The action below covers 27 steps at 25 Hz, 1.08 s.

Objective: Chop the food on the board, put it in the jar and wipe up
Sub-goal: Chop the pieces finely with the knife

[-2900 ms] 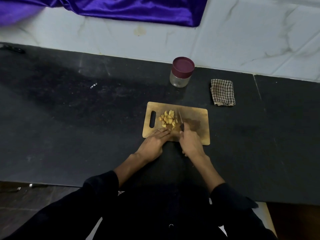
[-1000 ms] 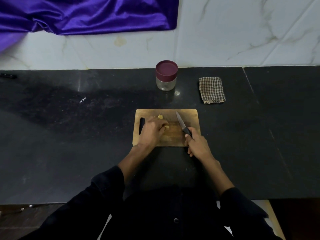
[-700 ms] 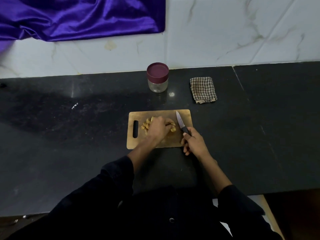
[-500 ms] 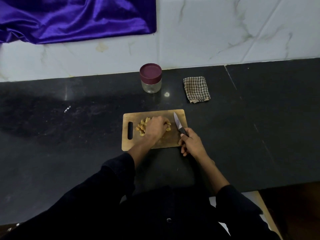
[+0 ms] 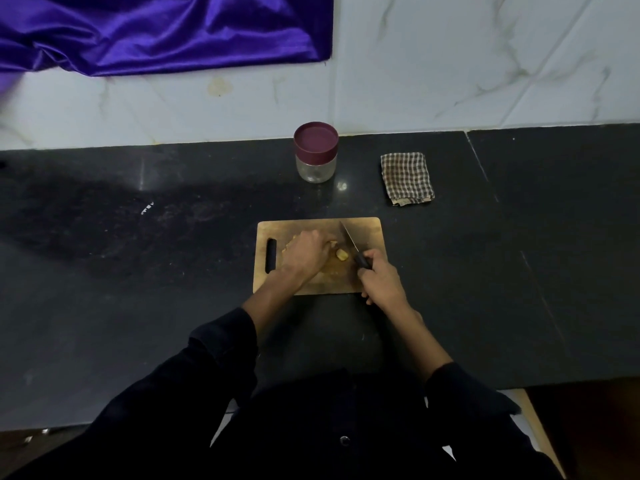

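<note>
We stand at a dark worktop with a wooden cutting board lying flat near its front edge, handle slot to the left. Our left hand sits on the board over the chopped yellow food; the fingers are curled down over the pile, hiding most of it, and we cannot tell whether they actually pinch any pieces. One piece lies exposed just right of that hand, between it and the blade. Our right hand has its grip wrapped tight round the dark handle of a knife, blade angled up and to the left across the board, tip toward the far edge.

Beyond the board, near the wall, stands a clear jar, upright, its maroon lid on. A small pale scrap lies on the worktop just right of the jar's base. Further right, well apart from the jar, a folded checked cloth lies flat. Purple satin fabric hangs over the marbled wall at upper left. Dark sleeves cover both forearms partway.
</note>
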Tool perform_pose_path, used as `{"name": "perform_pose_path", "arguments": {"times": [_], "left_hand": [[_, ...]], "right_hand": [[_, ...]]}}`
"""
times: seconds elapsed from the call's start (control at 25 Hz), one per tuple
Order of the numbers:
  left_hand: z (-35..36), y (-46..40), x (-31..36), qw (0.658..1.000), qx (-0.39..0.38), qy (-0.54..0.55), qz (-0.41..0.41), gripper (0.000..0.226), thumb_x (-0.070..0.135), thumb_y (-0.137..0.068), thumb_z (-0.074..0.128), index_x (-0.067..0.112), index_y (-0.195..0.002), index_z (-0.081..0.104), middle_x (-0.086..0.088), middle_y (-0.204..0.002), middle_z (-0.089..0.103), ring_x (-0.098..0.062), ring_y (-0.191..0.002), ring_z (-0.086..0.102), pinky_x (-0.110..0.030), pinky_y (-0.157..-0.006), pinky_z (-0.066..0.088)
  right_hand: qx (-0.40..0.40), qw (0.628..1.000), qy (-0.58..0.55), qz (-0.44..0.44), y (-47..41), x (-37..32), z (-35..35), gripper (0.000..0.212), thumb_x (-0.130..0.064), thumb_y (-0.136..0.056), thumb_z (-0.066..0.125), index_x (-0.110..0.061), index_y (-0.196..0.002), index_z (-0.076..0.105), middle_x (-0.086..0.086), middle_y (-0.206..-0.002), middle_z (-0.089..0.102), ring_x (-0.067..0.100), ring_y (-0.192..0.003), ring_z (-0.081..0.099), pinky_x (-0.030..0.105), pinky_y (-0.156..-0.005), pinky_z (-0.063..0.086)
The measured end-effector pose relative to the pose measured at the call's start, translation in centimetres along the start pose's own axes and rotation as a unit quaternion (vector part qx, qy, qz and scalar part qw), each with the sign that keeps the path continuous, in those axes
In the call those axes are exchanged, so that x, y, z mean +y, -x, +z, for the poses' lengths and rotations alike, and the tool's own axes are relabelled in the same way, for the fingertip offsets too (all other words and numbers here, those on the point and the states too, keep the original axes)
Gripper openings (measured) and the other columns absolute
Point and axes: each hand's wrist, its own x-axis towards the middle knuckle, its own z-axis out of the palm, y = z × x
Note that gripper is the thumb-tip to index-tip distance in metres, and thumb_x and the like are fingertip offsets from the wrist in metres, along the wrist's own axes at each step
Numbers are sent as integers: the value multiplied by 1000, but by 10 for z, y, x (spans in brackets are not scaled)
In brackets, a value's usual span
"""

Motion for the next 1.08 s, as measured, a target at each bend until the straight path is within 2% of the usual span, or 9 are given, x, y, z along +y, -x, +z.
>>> {"name": "perform_pose_path", "arguments": {"times": [0.12, 0.24, 0.32, 0.4, 0.52, 0.64, 0.88, 1.0, 1.08], "left_hand": [[-3, 10, -5, 1000, -12, -17, -9, 23, 11, -96, 47, 11, -110, 65, -7, -92, 69, -20, -81, 67, -35, -74, 55], [-5, 10, 2, 1000, -4, 0, 20, 24, 12, -94, 52, 16, -112, 67, -1, -102, 68, -15, -89, 65, -34, -82, 54], [-3, 7, 12, 998, -49, -23, 38, 29, 8, -92, 55, 18, -117, 66, -1, -113, 67, -15, -100, 64, -32, -88, 52], [4, 5, 18, 996, -60, -54, 48, 37, 4, -90, 55, 20, -122, 63, -1, -119, 65, -17, -104, 63, -34, -89, 53], [9, -1, 16, 998, -13, -46, 31, 37, 5, -91, 51, 20, -123, 62, -3, -114, 67, -18, -101, 64, -37, -86, 54], [14, -3, 16, 999, -23, -40, 6, 25, 13, -92, 56, 17, -114, 67, -3, -108, 69, -16, -98, 64, -35, -88, 53], [18, 2, 19, 999, 27, -17, 8, 22, 13, -91, 59, 16, -111, 68, -2, -105, 69, -14, -94, 65, -31, -85, 54], [13, 0, 17, 999, 23, 34, 10, 16, 12, -92, 56, 14, -98, 71, -1, -96, 70, -9, -84, 65, -29, -80, 55], [10, -4, 17, 999, 6, 45, 0, 15, 12, -92, 55, 14, -97, 70, -1, -97, 69, -10, -86, 64, -29, -82, 55]], "right_hand": [[8, 1000, -20, 2, -1, 3, -1, 30, -14, -98, 47, -20, -128, 45, 5, -99, 61, 16, -63, 62, 25, -44, 47], [24, 998, -54, 11, 2, 11, -4, 28, -13, -98, 49, -19, -125, 48, 9, -93, 64, 13, -57, 59, 23, -42, 44], [35, 997, -71, 11, 3, 16, -8, 25, -11, -97, 49, -18, -121, 50, 9, -88, 64, 12, -53, 57, 23, -42, 44], [42, 996, -82, 13, 5, 20, -11, 24, -10, -97, 49, -17, -120, 50, 8, -88, 64, 11, -52, 57, 23, -42, 44], [49, 995, -88, 14, 4, 23, -11, 24, -10, -96, 50, -17, -120, 51, 7, -87, 63, 10, -50, 56, 22, -41, 43], [45, 994, -94, 17, 4, 22, -11, 24, -10, -97, 50, -18, -119, 51, 7, -87, 63, 10, -51, 56, 20, -40, 42], [43, 994, -98, 13, 5, 24, -12, 24, -10, -97, 50, -19, -119, 52, 8, -88, 63, 10, -52, 56, 22, -42, 43], [42, 994, -97, 12, 5, 24, -12, 24, -10, -96, 51, -19, -119, 52, 7, -85, 63, 10, -51, 56, 22, -42, 43], [41, 994, -97, 12, 4, 25, -13, 25, -9, -95, 51, -19, -118, 52, 7, -83, 63, 9, -50, 56, 22, -42, 43]]}}
